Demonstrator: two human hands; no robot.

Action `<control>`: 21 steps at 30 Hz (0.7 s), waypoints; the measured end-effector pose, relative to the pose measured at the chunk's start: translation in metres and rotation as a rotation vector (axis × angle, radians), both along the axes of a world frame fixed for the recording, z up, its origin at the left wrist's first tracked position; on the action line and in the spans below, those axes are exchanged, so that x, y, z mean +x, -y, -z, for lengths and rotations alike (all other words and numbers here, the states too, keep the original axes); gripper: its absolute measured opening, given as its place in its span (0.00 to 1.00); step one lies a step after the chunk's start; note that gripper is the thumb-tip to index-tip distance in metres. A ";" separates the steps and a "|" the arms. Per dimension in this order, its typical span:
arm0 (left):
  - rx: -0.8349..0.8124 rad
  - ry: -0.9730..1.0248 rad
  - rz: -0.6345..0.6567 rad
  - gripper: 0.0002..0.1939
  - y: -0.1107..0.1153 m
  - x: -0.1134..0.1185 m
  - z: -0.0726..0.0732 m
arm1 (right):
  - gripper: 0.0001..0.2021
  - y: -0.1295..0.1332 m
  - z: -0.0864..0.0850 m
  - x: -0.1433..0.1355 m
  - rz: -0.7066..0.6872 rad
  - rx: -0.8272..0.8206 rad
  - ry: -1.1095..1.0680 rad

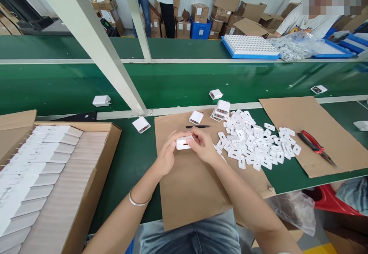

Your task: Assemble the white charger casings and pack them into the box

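Here, left hand (166, 156) and right hand (206, 146) pinched white charger (181, 143) between fingertips; tweezers (204, 126) lay just beyond, small plates (253, 141) right of right hand. Uneven thumb pressure risked charger slipping.

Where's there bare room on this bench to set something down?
Bare: the left cardboard sheet's near part, by your lap; the green tabletop between open box and sheet. Crowded: around the white pieces and stacked adapters.

white block (182, 143): smallish, rounded corners | dark-reddish slot facing the camera, pretty neat | sitting roughly level, long side crosswise | pinched between left hand (166, 155) and right hand (203, 143), over the cardboard sheet (195, 192)
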State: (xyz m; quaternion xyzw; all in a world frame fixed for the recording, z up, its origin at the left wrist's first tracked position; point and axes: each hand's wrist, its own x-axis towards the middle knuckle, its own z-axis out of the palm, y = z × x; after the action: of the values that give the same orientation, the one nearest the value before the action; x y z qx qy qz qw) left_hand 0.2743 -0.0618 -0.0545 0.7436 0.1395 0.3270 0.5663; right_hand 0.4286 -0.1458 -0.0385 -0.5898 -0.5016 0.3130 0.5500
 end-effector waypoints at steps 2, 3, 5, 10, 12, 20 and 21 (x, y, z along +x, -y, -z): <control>0.048 -0.003 -0.005 0.26 0.000 0.000 0.000 | 0.18 0.000 0.002 0.001 -0.005 -0.003 0.005; 0.083 -0.016 -0.011 0.24 0.001 0.000 -0.001 | 0.18 0.000 0.004 0.001 -0.005 -0.015 0.014; 0.139 -0.042 -0.026 0.21 0.001 0.000 -0.004 | 0.20 -0.001 0.006 0.001 -0.006 -0.043 0.027; 0.190 -0.031 -0.066 0.18 0.002 0.002 -0.006 | 0.23 0.000 0.009 0.000 -0.029 -0.054 0.032; 0.186 -0.017 -0.073 0.19 0.002 0.003 -0.004 | 0.23 0.000 0.009 0.000 -0.028 -0.049 0.035; -0.132 -0.058 -0.037 0.23 -0.001 0.004 -0.002 | 0.19 -0.003 0.010 0.000 0.031 -0.088 0.000; -0.146 -0.065 -0.031 0.24 -0.002 0.004 -0.003 | 0.19 -0.003 0.010 0.001 0.031 -0.090 0.005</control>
State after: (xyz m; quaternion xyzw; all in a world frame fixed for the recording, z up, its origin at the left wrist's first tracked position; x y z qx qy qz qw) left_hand 0.2780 -0.0599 -0.0516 0.7085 0.1929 0.3003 0.6089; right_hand 0.4292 -0.1425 -0.0488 -0.6223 -0.4794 0.3251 0.5265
